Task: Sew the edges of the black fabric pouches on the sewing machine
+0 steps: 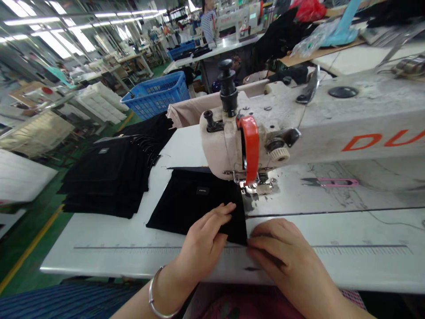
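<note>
Just left of the sewing machine, a black fabric piece with a small label is laid flat, its right edge near the machine's foot. Left hand is rested on it, fingers stretched and held close together, thumb slightly apart. Right hand is bent, fingertips brought to the near right corner; whether that's pinched cannot be told. Farther left of the machine, black pieces are stacked. Behind-left of it, a blue basket is placed, contents not made out. Needle hidden by the machine's orange guard; machine lettering cut off
</note>
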Tool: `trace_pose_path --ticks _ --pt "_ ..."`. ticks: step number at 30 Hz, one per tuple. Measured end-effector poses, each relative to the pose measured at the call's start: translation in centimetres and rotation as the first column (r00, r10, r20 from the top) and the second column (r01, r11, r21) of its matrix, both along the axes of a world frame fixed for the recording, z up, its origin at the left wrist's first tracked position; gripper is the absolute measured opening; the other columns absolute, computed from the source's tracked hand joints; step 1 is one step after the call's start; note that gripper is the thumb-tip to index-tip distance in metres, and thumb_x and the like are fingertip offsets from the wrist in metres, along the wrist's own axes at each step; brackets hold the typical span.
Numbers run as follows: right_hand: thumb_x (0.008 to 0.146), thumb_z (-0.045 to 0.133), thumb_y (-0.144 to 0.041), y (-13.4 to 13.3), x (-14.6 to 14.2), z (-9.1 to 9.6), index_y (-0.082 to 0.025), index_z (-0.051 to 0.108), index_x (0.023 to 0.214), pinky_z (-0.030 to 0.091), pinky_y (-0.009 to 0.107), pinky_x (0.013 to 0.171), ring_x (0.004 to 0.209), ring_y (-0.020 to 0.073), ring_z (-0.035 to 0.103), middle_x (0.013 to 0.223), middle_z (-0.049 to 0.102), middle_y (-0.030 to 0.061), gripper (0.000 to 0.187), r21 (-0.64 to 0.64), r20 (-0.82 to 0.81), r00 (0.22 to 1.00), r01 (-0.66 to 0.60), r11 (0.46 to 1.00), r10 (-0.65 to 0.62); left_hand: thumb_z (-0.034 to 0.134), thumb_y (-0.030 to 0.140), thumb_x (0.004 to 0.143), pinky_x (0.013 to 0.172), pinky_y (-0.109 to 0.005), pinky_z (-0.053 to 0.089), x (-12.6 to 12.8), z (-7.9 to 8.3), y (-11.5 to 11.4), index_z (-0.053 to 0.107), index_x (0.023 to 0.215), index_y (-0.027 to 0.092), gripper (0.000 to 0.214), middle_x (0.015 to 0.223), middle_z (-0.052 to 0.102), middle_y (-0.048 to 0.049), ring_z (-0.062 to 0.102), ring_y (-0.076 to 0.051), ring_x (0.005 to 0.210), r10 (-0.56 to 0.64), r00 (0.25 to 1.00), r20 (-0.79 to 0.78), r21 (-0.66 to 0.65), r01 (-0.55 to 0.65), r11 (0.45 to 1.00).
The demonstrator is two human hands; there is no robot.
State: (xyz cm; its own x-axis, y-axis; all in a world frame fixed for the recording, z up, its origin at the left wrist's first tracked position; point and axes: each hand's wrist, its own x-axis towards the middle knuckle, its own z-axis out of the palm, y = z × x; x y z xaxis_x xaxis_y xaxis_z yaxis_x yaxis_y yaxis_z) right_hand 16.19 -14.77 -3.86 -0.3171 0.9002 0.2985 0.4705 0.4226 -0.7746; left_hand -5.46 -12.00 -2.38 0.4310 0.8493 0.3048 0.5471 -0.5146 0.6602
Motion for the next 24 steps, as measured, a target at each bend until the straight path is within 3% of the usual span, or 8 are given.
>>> trace_pose_path --ticks 6,9,12,15,21,24 --pt "0.078 0.075 -0.016 0.6 -0.4 -0.2 -0.027 0.068 0.101 0.040 0.043 0.082 0.091 0.0239 0.053 0.097 0.064 0.0014 0.026 -0.038 0.077 0.995 0.072 0.997 -0.069 0.042 0.000 0.086 0.107 -0.045 0.050 -0.1 -0.3 -0.1 0.058 0.118 0.016 0.039 0.130 0.061 -0.0094 0.056 -0.021 0.124 -0.021 0.999 -0.036 0.067 0.023 0.998" --pt "0.085 0.069 -0.019 0.5 -0.6 -0.4 -0.026 0.068 0.090 0.038 0.042 0.079 0.085 0.0219 0.052 0.088 0.063 -0.0002 0.009 0.024 0.068 0.997 0.041 0.999 -0.043 0.045 0.000 0.087 0.104 -0.043 0.052 0.1 -0.1 -0.2 0.059 0.117 0.014 0.036 0.127 0.063 -0.0108 0.057 -0.021 0.121 -0.028 0.995 -0.095 0.153 0.043 0.987" --pt "0.091 0.060 -0.018 0.3 -0.4 -0.3 -0.022 0.064 0.090 0.038 0.040 0.077 0.083 0.0209 0.051 0.086 0.062 0.0009 0.007 0.070 0.086 0.996 0.004 0.998 -0.010 0.050 0.003 0.089 0.094 -0.039 0.056 0.3 0.1 -0.4 0.061 0.114 0.012 0.028 0.114 0.067 -0.0119 0.062 -0.021 0.109 -0.094 0.966 -0.241 0.269 0.159 0.950" --pt "0.093 0.054 -0.014 0.3 0.2 -0.2 -0.018 0.059 0.088 0.039 0.039 0.076 0.081 0.0207 0.051 0.085 0.060 0.0030 0.008 0.063 0.160 0.985 -0.071 0.995 0.060 0.052 0.005 0.091 0.087 -0.037 0.056 0.6 0.4 -0.5 0.061 0.111 0.010 0.022 0.104 0.068 -0.0113 0.063 -0.021 0.101 -0.165 0.929 -0.331 0.281 0.264 0.923" --pt "0.097 0.045 -0.012 1.3 1.7 0.1 -0.017 0.057 0.113 0.043 0.038 0.077 0.085 0.0205 0.052 0.095 0.061 0.0051 0.020 0.168 0.301 0.923 -0.299 0.939 0.240 0.053 0.004 0.091 0.085 -0.035 0.054 0.9 1.0 -0.3 0.060 0.112 0.010 0.023 0.104 0.067 -0.0102 0.061 -0.019 0.095 -0.090 0.970 -0.227 0.297 0.157 0.942" --pt "0.097 0.042 -0.010 1.5 1.8 -0.1 -0.014 0.059 0.105 0.045 0.037 0.074 0.081 0.0201 0.052 0.090 0.062 0.0056 0.019 0.262 0.292 0.920 -0.341 0.903 0.263 0.056 0.006 0.091 0.084 -0.033 0.053 0.7 0.6 -0.6 0.059 0.121 0.011 0.030 0.106 0.065 -0.0096 0.059 -0.018 0.095 -0.087 0.972 -0.218 0.316 0.155 0.936"
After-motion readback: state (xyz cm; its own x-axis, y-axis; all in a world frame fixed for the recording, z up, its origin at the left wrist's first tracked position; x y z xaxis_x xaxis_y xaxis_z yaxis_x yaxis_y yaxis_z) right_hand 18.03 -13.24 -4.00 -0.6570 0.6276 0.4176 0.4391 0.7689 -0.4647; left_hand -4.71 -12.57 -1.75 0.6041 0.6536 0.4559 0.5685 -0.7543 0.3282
